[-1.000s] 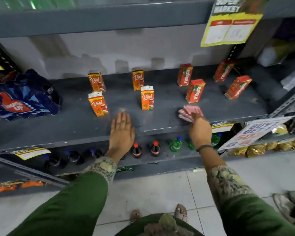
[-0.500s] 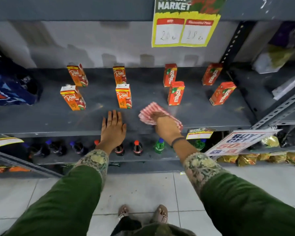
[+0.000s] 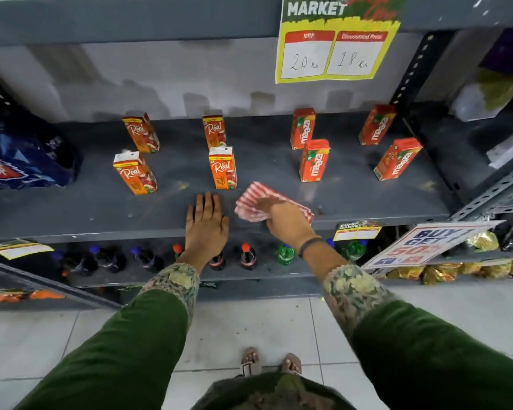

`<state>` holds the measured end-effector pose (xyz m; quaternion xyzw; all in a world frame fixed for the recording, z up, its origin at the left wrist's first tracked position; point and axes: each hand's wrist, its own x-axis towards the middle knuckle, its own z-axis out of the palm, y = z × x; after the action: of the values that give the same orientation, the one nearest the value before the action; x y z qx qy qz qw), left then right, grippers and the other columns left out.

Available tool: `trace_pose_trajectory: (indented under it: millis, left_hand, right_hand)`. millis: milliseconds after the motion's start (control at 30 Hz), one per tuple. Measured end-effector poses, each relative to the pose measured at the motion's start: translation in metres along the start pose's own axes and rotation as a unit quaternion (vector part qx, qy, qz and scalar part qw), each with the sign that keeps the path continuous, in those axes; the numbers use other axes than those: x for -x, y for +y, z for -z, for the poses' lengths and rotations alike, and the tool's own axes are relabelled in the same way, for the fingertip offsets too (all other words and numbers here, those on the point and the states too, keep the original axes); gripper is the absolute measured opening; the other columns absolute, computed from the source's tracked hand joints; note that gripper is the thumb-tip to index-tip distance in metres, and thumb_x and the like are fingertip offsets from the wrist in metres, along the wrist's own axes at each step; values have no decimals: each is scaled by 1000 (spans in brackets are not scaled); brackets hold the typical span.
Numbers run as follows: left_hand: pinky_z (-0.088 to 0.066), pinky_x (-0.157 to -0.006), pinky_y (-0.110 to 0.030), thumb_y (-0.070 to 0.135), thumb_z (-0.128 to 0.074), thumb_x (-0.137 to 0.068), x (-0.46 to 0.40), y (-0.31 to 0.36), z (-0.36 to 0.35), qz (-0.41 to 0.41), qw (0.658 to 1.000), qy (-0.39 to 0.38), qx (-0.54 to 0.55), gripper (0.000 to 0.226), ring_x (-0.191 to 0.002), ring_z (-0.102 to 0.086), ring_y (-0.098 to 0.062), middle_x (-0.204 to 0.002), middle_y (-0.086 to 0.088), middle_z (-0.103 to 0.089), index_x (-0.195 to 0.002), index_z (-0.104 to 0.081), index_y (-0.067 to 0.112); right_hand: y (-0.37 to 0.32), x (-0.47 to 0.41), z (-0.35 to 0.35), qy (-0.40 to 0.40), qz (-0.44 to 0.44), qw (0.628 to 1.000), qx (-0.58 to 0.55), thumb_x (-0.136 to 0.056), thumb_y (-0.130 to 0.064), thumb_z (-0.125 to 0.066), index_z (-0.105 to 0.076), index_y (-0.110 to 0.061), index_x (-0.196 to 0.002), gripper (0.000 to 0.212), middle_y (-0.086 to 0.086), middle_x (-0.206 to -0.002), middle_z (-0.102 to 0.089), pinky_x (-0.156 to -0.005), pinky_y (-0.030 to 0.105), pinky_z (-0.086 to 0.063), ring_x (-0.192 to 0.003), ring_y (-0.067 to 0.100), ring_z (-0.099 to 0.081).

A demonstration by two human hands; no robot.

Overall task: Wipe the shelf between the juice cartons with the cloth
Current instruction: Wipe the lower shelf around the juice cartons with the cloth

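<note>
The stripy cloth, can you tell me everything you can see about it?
The cloth is red-and-white striped, thin, soft-looking fabric, crumpled rather than folded. It lies flat on the grey shelf near the front edge, just in front of the gap between the Real and Maaza cartons. The right hand presses down on it, covering its middle. It touches no carton.

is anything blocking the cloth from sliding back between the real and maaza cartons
Nothing visible does. The cloth under the right hand sits at the mouth of the bare lane between the front Real carton and the front Maaza carton.
</note>
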<state>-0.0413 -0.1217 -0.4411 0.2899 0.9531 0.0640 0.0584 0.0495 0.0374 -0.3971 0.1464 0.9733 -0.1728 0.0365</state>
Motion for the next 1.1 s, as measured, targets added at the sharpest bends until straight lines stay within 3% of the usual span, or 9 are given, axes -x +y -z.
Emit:
trace_pose_trajectory:
  millis: [133, 200, 333, 433, 533, 733, 800, 967, 1100]
  left_hand:
    - [-3, -118, -46, 31, -16, -96, 2, 0, -2, -7, 1000, 10, -7, 57, -146, 0, -28, -158, -15, -7, -146, -7, 5]
    - [-3, -118, -46, 33, -11, -91, 3, 0, -4, 0, 1000, 22, -7, 62, -146, -2, -28, -157, -14, -9, -146, -9, 4]
    - [-2, -119, -48, 28, -23, -96, 6, 10, -6, 14, 999, 49, -3, 57, -146, -2, -28, -157, -16, -11, -145, -10, 1]
    - [-1, -119, -47, 32, -16, -93, 8, 32, -8, -45, 997, 57, -18, 60, -146, -2, -27, -157, -14, -12, -145, -11, 2]
    - [-2, -119, -45, 38, -2, -86, 6, 65, -9, -91, 994, 64, -19, 69, -146, -5, -26, -156, -13, -16, -145, -13, 3]
    - [-3, -119, -46, 34, -10, -91, -7, 114, -12, -76, 996, 53, -12, 63, -146, -4, -25, -156, -14, -15, -145, -12, 2]
    - [-1, -119, -46, 29, -20, -95, -13, 129, -14, -58, 998, 37, -10, 58, -146, -1, -25, -157, -14, -10, -145, -9, 2]
    - [3, -117, -47, 29, -24, -96, -23, 154, -25, 4, 1000, 21, -14, 59, -146, 1, -24, -158, -13, -6, -146, -7, 2]
    - [-2, -117, -50, 28, -24, -97, -24, 155, -27, 8, 999, 21, -35, 58, -146, -2, -25, -157, -12, -10, -146, -7, 3]
  right_hand:
    - [10, 44, 0, -12, 68, 991, -113, -74, -8, -50, -70, -23, -110, 44, 7, -113, -74, -92, 40, -55, -104, 26, -69]
    - [28, 64, 6, 80, -8, 982, -173, -74, -11, -49, -73, -18, -105, 40, 12, -102, -77, -83, 40, -58, -95, 29, -72]
    - [68, 77, 28, 289, -206, 928, -117, -81, -8, -47, -68, -4, -106, 33, 26, -99, -72, -71, 41, -54, -85, 42, -68]
    - [80, 63, 38, 237, -266, 931, -81, -85, -2, -50, -62, -2, -109, 27, 25, -107, -67, -77, 43, -53, -96, 43, -64]
    - [69, 58, 38, 179, -203, 960, -70, -86, -5, -49, -63, -6, -111, 28, 24, -108, -68, -78, 43, -53, -97, 43, -64]
    - [118, 81, 65, 283, -255, 922, -63, -88, -7, -50, -56, -13, -122, 35, 17, -118, -63, -75, 43, -52, -100, 40, -62]
    - [141, 78, 72, 266, -264, 923, -83, -87, -2, -47, -55, -19, -125, 43, 14, -124, -62, -82, 42, -52, -104, 37, -62]
    - [136, 58, 54, 40, -148, 988, 30, -87, 0, -46, -63, -8, -118, 37, 18, -113, -71, -85, 42, -53, -104, 35, -66]
    - [132, 70, 43, 11, 19, 1000, 9, -84, -6, -48, -60, -21, -125, 46, 11, -121, -68, -89, 39, -55, -107, 32, -65]
